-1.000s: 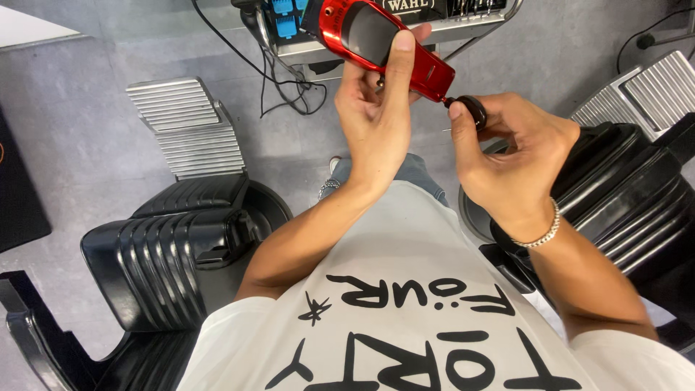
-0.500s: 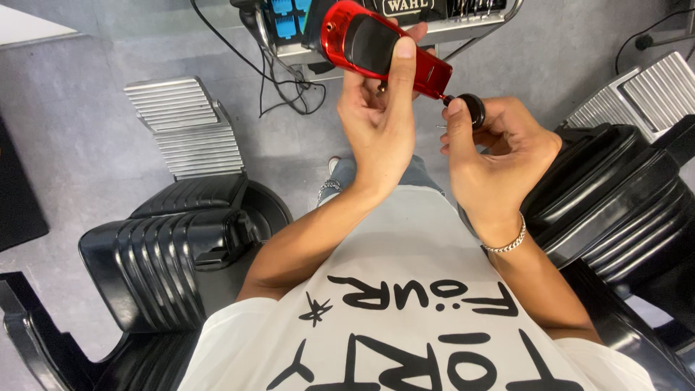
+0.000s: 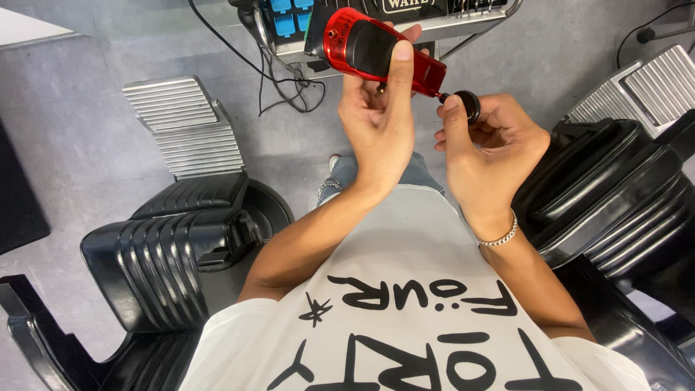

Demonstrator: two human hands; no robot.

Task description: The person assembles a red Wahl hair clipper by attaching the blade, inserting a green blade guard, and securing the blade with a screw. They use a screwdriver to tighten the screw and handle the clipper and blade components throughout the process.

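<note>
My left hand [image 3: 376,116] grips a red and black hair clipper [image 3: 376,52], thumb across its black top, blade end pointing up and left. My right hand [image 3: 492,148] pinches a small black round cap-like part [image 3: 467,105] right at the clipper's narrow rear end, touching it. Both hands are raised in front of my chest, above my white printed shirt [image 3: 405,318]. A silver bracelet [image 3: 499,235] circles my right wrist.
Black ribbed barber chairs sit at the left [image 3: 166,246] and at the right [image 3: 615,195], each with a metal footrest [image 3: 184,127]. A metal cart [image 3: 434,22] with blue comb guards and black cables [image 3: 282,72] stands ahead on the grey floor.
Both hands and the clipper have stayed nearly in place; my right hand's fingers have shifted slightly around the small black part at the clipper's end.
</note>
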